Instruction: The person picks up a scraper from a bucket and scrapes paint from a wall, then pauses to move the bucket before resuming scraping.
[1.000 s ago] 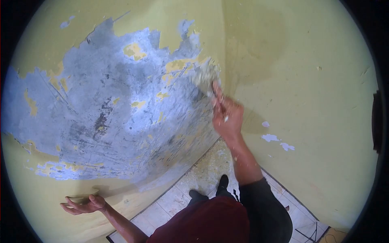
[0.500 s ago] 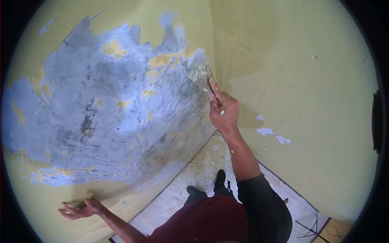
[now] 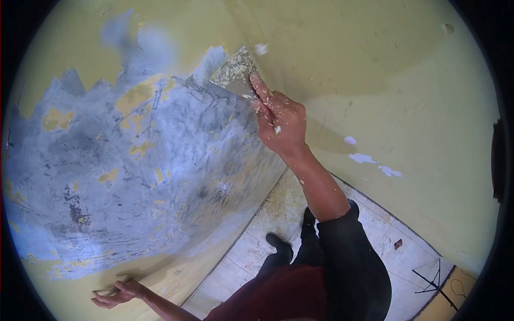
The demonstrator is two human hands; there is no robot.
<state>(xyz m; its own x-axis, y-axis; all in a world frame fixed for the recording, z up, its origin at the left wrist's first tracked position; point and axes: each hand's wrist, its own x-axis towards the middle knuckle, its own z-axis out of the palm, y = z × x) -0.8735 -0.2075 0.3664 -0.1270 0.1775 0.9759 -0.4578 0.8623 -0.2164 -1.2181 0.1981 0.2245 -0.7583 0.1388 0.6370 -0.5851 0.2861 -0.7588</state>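
My right hand (image 3: 284, 119) grips a wide scraper (image 3: 235, 72), its index finger stretched along the blade. Paint flakes cling to the blade and to the hand. The scraper's edge lies at the upper right border of a large bare grey patch (image 3: 176, 198) on the yellow wall, near the corner. Its handle is mostly hidden in my palm. Low on the left, my left hand (image 3: 119, 293) is held close to the wall, fingers loosely spread and holding nothing. A pale flake (image 3: 261, 49) shows just beyond the scraper.
The right-hand yellow wall (image 3: 407, 123) has small pale chipped spots (image 3: 362, 158). Scraped debris lies on the white floor tiles (image 3: 230, 273) by my shoes (image 3: 276, 240). A black stand (image 3: 435, 283) is at the lower right, with a small reddish-brown piece (image 3: 398, 244) nearby.
My view has shifted. My right hand has moved the scraper up along the patch's upper right edge, its blade now turned more to the left. My left hand stays open near the wall.
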